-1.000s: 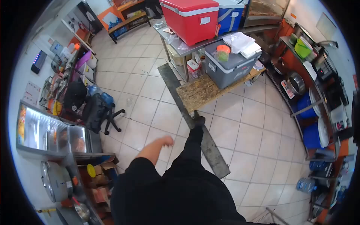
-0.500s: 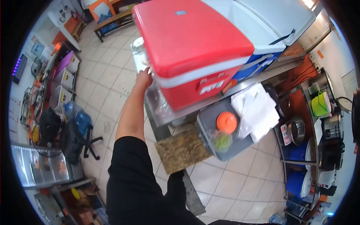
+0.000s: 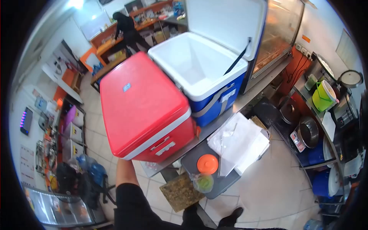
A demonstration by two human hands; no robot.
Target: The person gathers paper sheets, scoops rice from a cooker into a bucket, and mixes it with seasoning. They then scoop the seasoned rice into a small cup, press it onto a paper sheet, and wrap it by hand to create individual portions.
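Observation:
My left forearm [image 3: 126,173] reaches up to the near left corner of a red cooler box [image 3: 143,103]. The left hand is hidden behind and below that corner, so its fingers and grip do not show. The red cooler stands with its lid down, a white band under the lid and a handle on its near side. Right beside it is a blue cooler box [image 3: 216,105], lid raised, its white inside showing. Both are on a metal counter [image 3: 203,134]. My right hand is out of view.
A grey bin [image 3: 226,184] carries white papers [image 3: 241,142], an orange lidded pot [image 3: 207,164] and a bag with something green [image 3: 203,183]. A speckled board [image 3: 182,191] lies beside it. Shelves with pots [image 3: 306,132] line the right. Another person [image 3: 128,30] stands at the back.
The view has swung, bringing the back of the room and the other person into sight. My left hand, visible before at the red cooler's left side, is now hidden behind its corner.

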